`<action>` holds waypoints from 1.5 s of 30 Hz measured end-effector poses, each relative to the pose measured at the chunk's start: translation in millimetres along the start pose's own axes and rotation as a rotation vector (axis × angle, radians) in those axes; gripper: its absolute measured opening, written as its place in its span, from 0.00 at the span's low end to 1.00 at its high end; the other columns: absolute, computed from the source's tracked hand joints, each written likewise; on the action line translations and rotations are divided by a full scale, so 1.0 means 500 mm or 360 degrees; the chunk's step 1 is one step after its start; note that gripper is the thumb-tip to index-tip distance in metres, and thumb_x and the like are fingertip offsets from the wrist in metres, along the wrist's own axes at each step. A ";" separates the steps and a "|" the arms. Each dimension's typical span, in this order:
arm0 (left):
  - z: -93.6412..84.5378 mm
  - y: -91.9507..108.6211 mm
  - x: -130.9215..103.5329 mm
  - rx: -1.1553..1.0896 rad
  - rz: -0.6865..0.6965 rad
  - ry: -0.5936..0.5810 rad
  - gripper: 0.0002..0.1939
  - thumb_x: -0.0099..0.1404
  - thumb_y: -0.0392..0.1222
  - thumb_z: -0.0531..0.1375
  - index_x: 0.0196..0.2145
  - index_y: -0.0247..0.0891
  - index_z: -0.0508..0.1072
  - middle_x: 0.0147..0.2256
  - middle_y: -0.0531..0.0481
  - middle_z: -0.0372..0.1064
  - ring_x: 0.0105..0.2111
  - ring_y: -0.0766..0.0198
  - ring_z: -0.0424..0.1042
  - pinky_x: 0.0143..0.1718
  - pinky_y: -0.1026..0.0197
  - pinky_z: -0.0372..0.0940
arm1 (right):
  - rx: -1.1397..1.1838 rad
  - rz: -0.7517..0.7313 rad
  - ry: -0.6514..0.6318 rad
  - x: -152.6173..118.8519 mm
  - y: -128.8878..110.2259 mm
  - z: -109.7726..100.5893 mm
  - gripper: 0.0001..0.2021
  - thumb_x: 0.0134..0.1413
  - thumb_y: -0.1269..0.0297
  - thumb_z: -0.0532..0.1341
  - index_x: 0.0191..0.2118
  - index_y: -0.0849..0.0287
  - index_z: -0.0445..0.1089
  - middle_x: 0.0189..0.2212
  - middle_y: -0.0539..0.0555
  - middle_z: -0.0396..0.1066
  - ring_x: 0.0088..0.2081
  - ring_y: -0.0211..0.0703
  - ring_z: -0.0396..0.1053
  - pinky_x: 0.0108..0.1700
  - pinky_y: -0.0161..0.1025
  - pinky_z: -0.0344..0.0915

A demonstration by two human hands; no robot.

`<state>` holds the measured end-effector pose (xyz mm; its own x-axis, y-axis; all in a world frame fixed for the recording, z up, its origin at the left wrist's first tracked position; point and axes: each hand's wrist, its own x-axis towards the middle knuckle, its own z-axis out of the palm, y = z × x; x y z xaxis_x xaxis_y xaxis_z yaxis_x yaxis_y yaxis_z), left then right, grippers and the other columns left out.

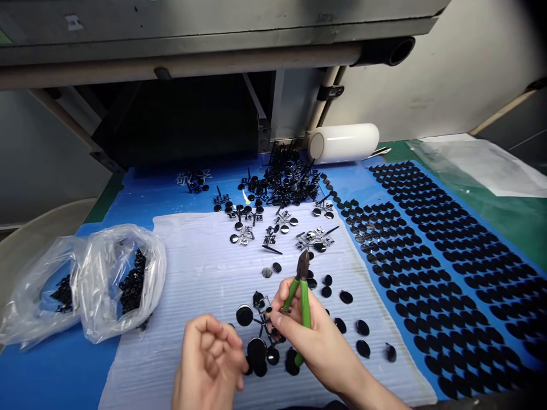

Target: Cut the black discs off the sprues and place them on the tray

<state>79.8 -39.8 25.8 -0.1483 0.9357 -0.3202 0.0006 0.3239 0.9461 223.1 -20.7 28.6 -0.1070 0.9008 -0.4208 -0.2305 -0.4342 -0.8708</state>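
Near the front edge of the white sheet (200,273), the right hand (318,336) was wrapped around green-handled nippers (305,302), their blades pointing toward the far edge, while its thumb and fingertips seemed to pinch a branched black frame (262,324) among loose black discs (257,350). Just beside it, the left hand (211,361) was curled (blurred, so whether it held anything I could not tell). Done well, this handling probably asked for a light pinch on the frame's branches, glossy disc faces untouched, and blades turned away from the left fingertips.

Under the sheet lay a blue mat (29,381), with disc rows (412,326) along its right edge and a frame heap (286,179) toward its far edge. Two plastic bags (154,273) of black pieces sat at its left edge; green bench (482,171) showed at the far right corner, and a white roll (348,142) lay near a grey metal housing (213,37) overhead
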 end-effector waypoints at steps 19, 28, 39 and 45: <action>0.031 0.038 0.021 -0.0327 -0.0437 -0.0053 0.10 0.59 0.50 0.52 0.30 0.42 0.57 0.17 0.61 0.58 0.10 0.74 0.57 0.07 0.75 0.47 | -0.0432 -0.0251 -0.0229 -0.017 0.031 -0.066 0.21 0.32 0.79 0.49 0.38 0.54 0.57 0.37 0.52 0.60 0.36 0.43 0.59 0.39 0.41 0.58; 0.040 0.060 0.012 -0.0242 -0.0400 -0.0184 0.15 0.55 0.55 0.53 0.30 0.40 0.61 0.14 0.62 0.47 0.13 0.76 0.45 0.11 0.74 0.42 | -0.1305 -0.0449 -0.0578 -0.026 0.029 -0.038 0.22 0.26 0.81 0.48 0.34 0.55 0.60 0.32 0.50 0.58 0.36 0.43 0.59 0.36 0.36 0.59; 0.036 0.063 0.007 -0.0350 -0.0420 -0.0280 0.12 0.58 0.49 0.53 0.24 0.39 0.59 0.13 0.63 0.45 0.12 0.76 0.42 0.11 0.72 0.40 | -0.1366 -0.0463 -0.0745 -0.021 0.044 -0.047 0.20 0.27 0.79 0.48 0.33 0.57 0.59 0.32 0.51 0.57 0.35 0.43 0.58 0.41 0.38 0.58; 0.040 0.060 0.008 -0.0375 -0.0455 -0.0307 0.12 0.59 0.48 0.53 0.24 0.39 0.60 0.14 0.63 0.48 0.13 0.77 0.45 0.13 0.74 0.43 | -0.1417 -0.0475 -0.0784 -0.025 0.045 -0.049 0.23 0.27 0.79 0.48 0.37 0.57 0.57 0.34 0.52 0.55 0.39 0.43 0.58 0.43 0.37 0.58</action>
<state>98.9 -23.3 52.0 0.0786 0.8291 -0.5536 -0.2435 0.5544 0.7958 242.7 -41.9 8.0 -0.5891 0.7869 -0.1836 0.4583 0.1382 -0.8780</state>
